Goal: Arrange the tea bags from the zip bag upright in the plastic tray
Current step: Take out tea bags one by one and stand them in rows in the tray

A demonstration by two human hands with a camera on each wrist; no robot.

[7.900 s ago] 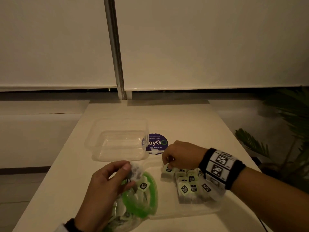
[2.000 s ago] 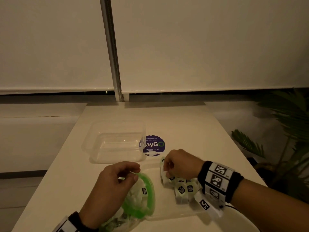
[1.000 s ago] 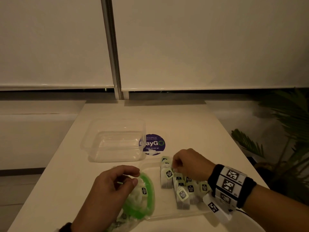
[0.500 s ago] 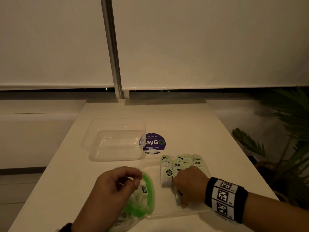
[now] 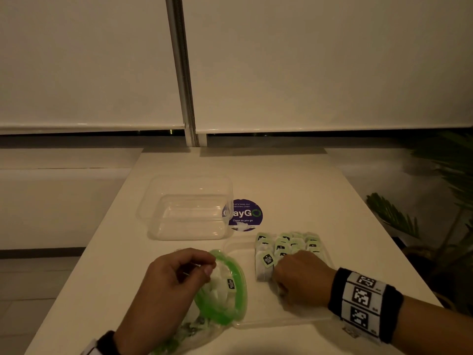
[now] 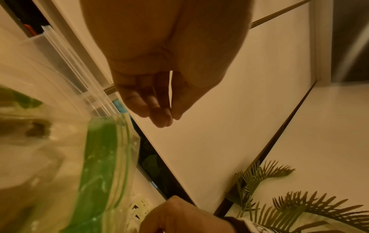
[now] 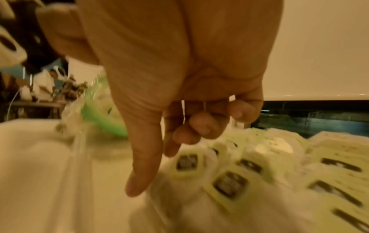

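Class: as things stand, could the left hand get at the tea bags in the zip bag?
Probably yes: the left hand sits at the zip bag's green mouth, which gapes open, with tea bags showing just inside.

1. Left hand (image 6: 159, 66), seen from the wrist: fingers (image 6: 159, 116) curled loosely together, thumb close beside them; nothing visibly in its grip.
2. Zip bag (image 6: 60, 157), lower left: clear plastic with a green zip strip (image 6: 99, 165); contents blurred.
3. Right hand (image 6: 179, 217), bottom edge, just beside the bag.
4. Palm fronds (image 6: 279, 197), lower right.
5. Pale blind (image 6: 229, 110) behind the fingers.
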